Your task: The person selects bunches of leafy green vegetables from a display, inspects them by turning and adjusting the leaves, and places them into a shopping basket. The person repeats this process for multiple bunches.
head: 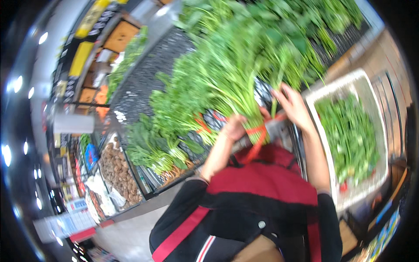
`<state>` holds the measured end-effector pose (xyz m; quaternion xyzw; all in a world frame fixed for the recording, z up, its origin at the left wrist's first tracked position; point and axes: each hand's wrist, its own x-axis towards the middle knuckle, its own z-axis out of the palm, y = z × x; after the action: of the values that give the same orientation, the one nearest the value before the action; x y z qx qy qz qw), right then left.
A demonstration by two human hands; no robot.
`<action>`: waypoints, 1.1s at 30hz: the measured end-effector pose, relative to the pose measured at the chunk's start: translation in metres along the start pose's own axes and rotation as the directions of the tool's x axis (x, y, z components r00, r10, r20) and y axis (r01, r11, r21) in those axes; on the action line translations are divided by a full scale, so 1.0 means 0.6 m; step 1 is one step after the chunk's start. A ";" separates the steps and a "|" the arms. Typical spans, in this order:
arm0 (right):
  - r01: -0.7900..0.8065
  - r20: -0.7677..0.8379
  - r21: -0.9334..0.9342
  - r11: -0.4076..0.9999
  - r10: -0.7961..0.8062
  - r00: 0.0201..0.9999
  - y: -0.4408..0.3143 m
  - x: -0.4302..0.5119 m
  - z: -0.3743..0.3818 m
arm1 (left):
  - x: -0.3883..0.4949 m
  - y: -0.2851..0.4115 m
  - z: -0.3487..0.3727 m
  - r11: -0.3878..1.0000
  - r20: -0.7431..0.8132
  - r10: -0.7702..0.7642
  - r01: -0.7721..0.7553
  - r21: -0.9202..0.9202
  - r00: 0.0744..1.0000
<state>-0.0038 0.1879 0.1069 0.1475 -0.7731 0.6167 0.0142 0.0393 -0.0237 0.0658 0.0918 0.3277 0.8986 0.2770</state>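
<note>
My left hand (234,128) grips a large bunch of leafy greens (250,108) around its stems, upright in front of my chest. Red tape (257,130) binds the stems low down, and a loose end hangs over my dark red apron (262,177). To the right of the bunch, my right hand (293,104) pinches a loose green stalk (274,108) between thumb and fingers. Motion blur softens the leaves and both hands. Behind the bunch, more greens (183,88) lie on a black display shelf (154,65).
At my right stands a white crate (332,173) with loose greens inside. Taped bunches (204,126) and rooted greens (163,160) line the shelf's near left edge. Brown round produce (119,173) fills a bin farther left. A wooden floor (389,59) shows beyond the crate.
</note>
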 end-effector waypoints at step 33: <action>-0.060 0.183 -0.245 0.968 0.107 0.977 -0.026 0.041 0.035 | -0.049 0.067 0.006 0.915 -0.363 0.265 -0.113 0.388 0.893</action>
<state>-0.0199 0.1598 0.1219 0.1715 -0.8447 0.5022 -0.0698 0.0475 -0.0634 0.0946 -0.0170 0.5249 0.8461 0.0909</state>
